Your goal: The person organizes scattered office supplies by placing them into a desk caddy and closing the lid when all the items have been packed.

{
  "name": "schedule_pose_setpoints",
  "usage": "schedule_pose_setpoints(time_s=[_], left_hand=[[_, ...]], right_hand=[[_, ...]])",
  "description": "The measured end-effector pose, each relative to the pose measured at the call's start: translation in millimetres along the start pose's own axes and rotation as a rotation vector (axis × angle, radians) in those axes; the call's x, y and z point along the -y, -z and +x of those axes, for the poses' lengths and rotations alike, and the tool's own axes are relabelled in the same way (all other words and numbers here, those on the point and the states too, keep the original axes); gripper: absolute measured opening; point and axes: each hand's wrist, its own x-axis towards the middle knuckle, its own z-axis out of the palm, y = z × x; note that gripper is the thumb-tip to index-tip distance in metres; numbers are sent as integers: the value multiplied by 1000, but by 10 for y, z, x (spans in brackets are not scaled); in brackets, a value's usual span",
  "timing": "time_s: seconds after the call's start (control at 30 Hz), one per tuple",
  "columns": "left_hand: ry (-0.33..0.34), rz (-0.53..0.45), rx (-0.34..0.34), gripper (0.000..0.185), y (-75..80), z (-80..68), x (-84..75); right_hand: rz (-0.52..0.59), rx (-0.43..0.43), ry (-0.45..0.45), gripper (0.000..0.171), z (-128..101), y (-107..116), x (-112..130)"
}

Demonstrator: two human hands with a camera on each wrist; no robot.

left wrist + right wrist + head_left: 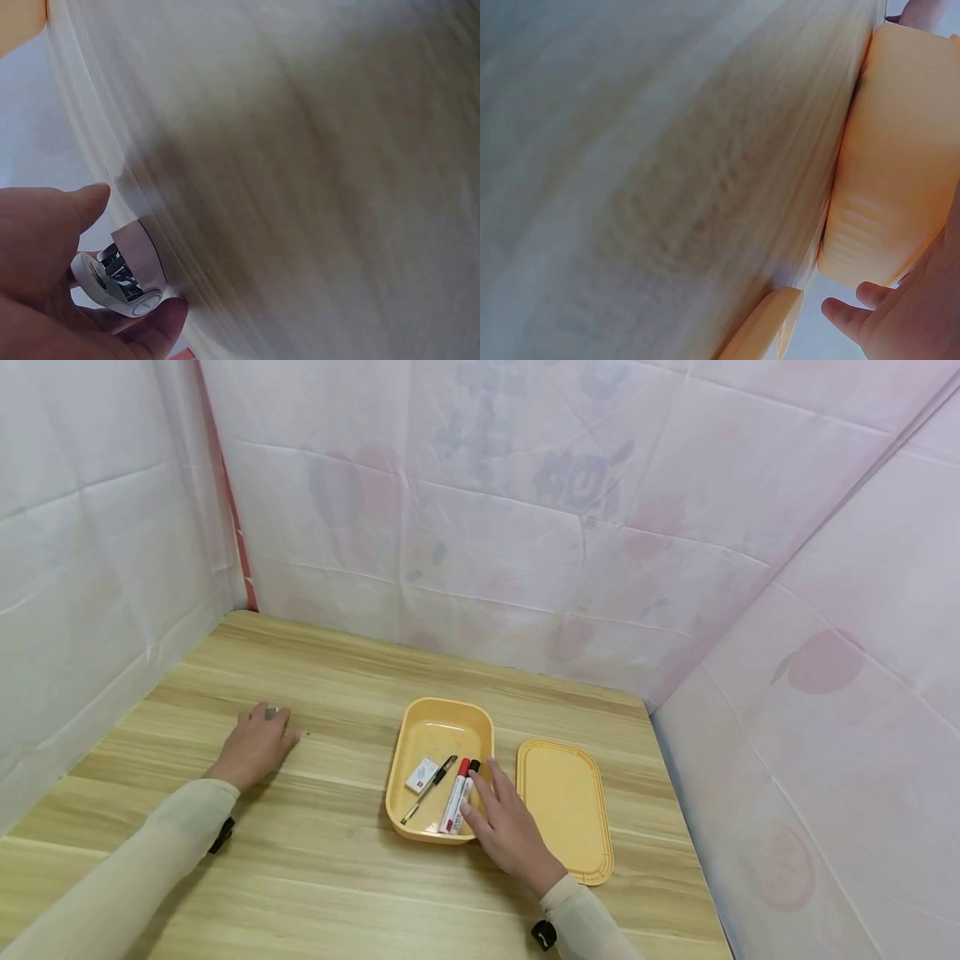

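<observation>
My left hand reaches over a small pink-and-white stapler on the table, with metal showing between its halves. Its fingers lie around the stapler's far side, while the thumb stands apart from it in the left wrist view. At the right rim of a yellow box, my right hand has its fingers spread, with the thumb over the inside. In the box lie a boxed eraser, a black pen, a red-capped marker and a black-capped marker.
A yellow lid lies flat to the right of the box, partly behind the right hand. The wood-grain table is enclosed by pale printed curtains at the back and both sides.
</observation>
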Motion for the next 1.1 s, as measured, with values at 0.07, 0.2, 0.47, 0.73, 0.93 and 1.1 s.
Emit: schedule_pose_setpoints(time_s=[0.07,0.2,0.47,0.73,0.93,1.1], left_hand=[[-1,-9,-8,50,-8,0,5],[-15,-5,-41,37,-12,8,8],[-39,0,-72,23,-14,34,44],[-24,-77,-57,33,-15,18,16],[-13,-139,-44,40,20,27,-107],[-63,-150,-80,39,60,45,-256]], right_hand=[[1,0,0,69,-1,-1,1],[4,4,0,69,1,-3,6],[12,6,-3,68,14,-9,23],[11,11,-5,68,21,-4,18],[22,10,-9,66,9,-4,13],[23,9,-13,67,0,3,10]])
